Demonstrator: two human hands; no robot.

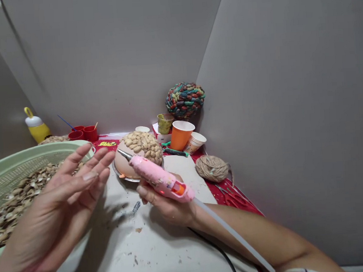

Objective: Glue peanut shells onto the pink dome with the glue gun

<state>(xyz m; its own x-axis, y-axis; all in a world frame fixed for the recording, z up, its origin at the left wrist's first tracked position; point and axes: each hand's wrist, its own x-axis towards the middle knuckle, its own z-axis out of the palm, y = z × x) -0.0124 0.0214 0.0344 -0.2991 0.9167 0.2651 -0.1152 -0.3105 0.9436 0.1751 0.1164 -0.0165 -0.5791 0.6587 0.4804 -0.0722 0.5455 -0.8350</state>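
My right hand point(170, 207) is wrapped round a pink hot glue gun point(156, 175), its metal nozzle pointing up and to the left. A long clear glue stick point(235, 236) sticks out of the gun's back end. My left hand point(70, 193) is raised with its fingers apart and nothing in it, beside the green basket. Behind the nozzle, a pale round form point(124, 160) sits in a shiny metal dish point(117, 173). Peanut-like shells point(143, 145) cover its top and right side; the gun hides part of it.
On the left a green basket point(39, 149) holds many shells. Toward the back stand red cups point(90, 133), an orange cup point(182, 135), paper cups point(196, 142) and a multicoloured ball point(185, 99). Twine point(213, 168) and red scissors point(234, 198) lie on the right. A black cord point(216, 249) trails below my right arm.
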